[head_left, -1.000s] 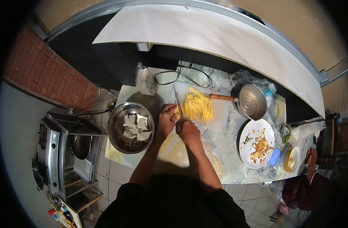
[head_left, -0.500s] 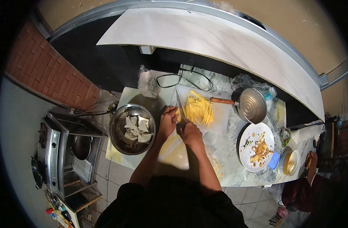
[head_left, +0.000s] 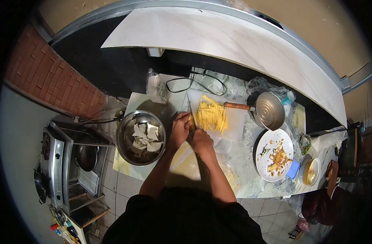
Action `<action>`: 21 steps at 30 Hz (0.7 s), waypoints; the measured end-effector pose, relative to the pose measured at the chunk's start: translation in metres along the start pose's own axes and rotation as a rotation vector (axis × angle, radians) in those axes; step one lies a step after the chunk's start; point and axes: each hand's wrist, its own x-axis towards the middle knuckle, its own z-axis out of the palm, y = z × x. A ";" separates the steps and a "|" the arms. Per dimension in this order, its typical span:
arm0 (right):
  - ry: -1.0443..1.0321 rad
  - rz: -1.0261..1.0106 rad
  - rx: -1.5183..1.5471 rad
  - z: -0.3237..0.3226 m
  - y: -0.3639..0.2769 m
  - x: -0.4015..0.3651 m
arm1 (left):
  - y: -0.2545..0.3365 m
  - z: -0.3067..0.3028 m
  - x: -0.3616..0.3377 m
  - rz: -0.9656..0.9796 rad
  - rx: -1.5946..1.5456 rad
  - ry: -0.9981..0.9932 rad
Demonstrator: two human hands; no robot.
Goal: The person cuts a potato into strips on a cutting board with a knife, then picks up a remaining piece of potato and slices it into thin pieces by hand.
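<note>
My right hand (head_left: 203, 143) is closed round the handle of a kitchen knife (head_left: 192, 110), its blade pointing away from me. Beside the blade, the bent fingers of my left hand (head_left: 180, 130) press a small yellow piece (head_left: 190, 119), which looks like potato and is partly hidden by the fingers. A heap of yellow strips (head_left: 212, 114) lies just right of the knife on a white cutting board (head_left: 236, 122). Left of my left hand stands a steel bowl (head_left: 121, 143) with white, folded sheet-like pieces (head_left: 147, 137) inside.
A saucepan (head_left: 270, 112) with a wooden handle reaches over the board's right side. Nearer me sits a white plate (head_left: 285, 140) of peelings, beside a blue lid (head_left: 293, 168) and a round container (head_left: 305, 173). A black cable (head_left: 180, 90) loops behind. Another person (head_left: 326, 203) is at far right.
My right hand and the knife have shifted slightly left, bringing the blade closer to my left fingertips. The heap of strips looks the same.
</note>
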 end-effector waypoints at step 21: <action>0.058 -0.013 0.046 -0.001 0.006 -0.011 | 0.003 -0.002 0.003 0.041 0.050 0.023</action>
